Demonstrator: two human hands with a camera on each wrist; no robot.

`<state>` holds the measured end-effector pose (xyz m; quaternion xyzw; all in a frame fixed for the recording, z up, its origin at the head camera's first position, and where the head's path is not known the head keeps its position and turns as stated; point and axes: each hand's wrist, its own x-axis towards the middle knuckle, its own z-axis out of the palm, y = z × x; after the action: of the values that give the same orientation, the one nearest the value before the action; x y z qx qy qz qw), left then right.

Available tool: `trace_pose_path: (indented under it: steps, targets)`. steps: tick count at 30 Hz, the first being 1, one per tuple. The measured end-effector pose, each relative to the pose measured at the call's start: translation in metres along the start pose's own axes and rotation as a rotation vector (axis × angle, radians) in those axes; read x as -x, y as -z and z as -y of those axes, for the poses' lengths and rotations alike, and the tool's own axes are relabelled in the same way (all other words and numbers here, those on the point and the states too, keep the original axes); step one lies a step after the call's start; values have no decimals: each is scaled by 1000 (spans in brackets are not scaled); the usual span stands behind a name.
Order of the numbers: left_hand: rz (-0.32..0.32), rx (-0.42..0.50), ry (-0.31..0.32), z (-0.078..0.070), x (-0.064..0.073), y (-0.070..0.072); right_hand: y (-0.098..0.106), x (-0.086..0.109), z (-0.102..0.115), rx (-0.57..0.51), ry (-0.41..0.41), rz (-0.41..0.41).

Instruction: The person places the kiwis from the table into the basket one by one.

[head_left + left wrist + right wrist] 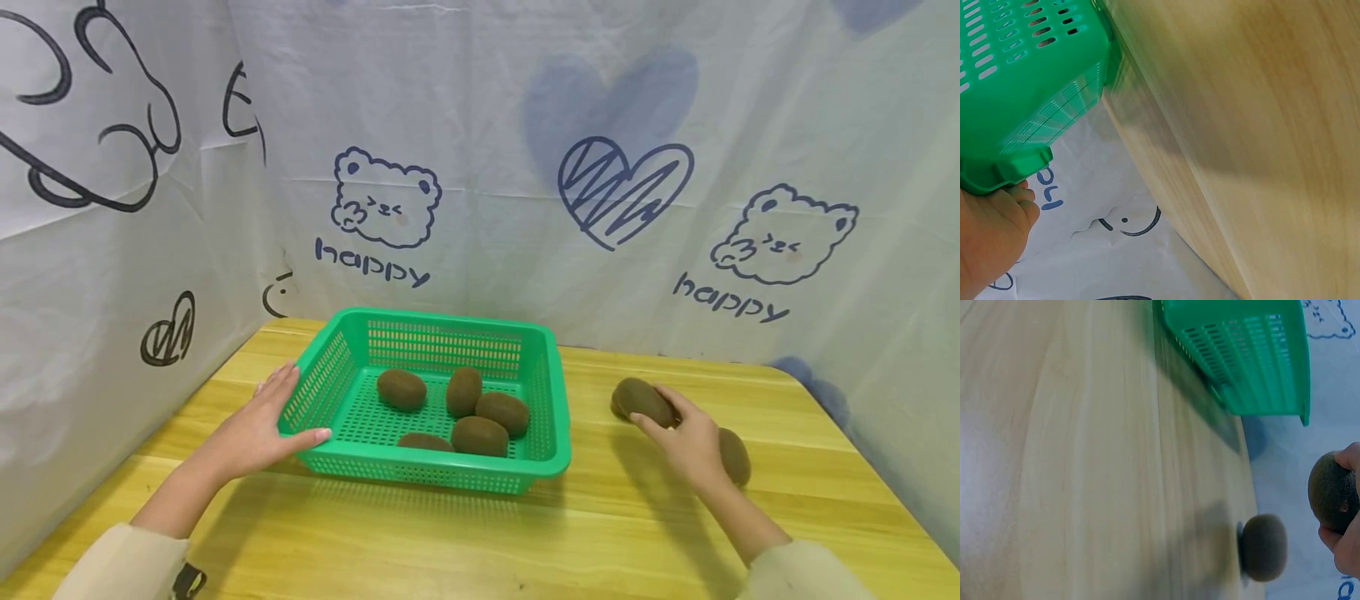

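A green plastic basket (442, 471) with slotted walls stands on the table, several brown kiwis (480, 436) lying inside it. My left hand (258, 429) holds the basket at its left side, the thumb over the near-left corner of the rim. In the left wrist view, fingers (1019, 203) curl under the rim. To the right of the basket, my right hand (686, 437) grips a kiwi (641, 402) between thumb and fingers, above the table. Another kiwi (735, 457) rests on the table beside the right wrist. The right wrist view shows the held kiwi (1329, 494) and a kiwi (1264, 548) on the table.
The wooden table (480, 542) ends at the back against a white cloth (495, 275) printed with hearts and bears. More of this cloth hangs along the left and right sides. A dark band (189, 581) shows at the left sleeve.
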<state>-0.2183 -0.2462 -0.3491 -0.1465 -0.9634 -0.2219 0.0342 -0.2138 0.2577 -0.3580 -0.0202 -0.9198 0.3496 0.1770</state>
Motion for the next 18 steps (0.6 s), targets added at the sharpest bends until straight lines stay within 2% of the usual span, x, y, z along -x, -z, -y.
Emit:
trace_pose_path:
  steps: [9,18]
  targets:
    - [-6,-2,-6,0,0,0,0,1,29,-86,70,12]
    - [-7,0,-6,1,-1,-1,-13,2,57,-143,192,39]
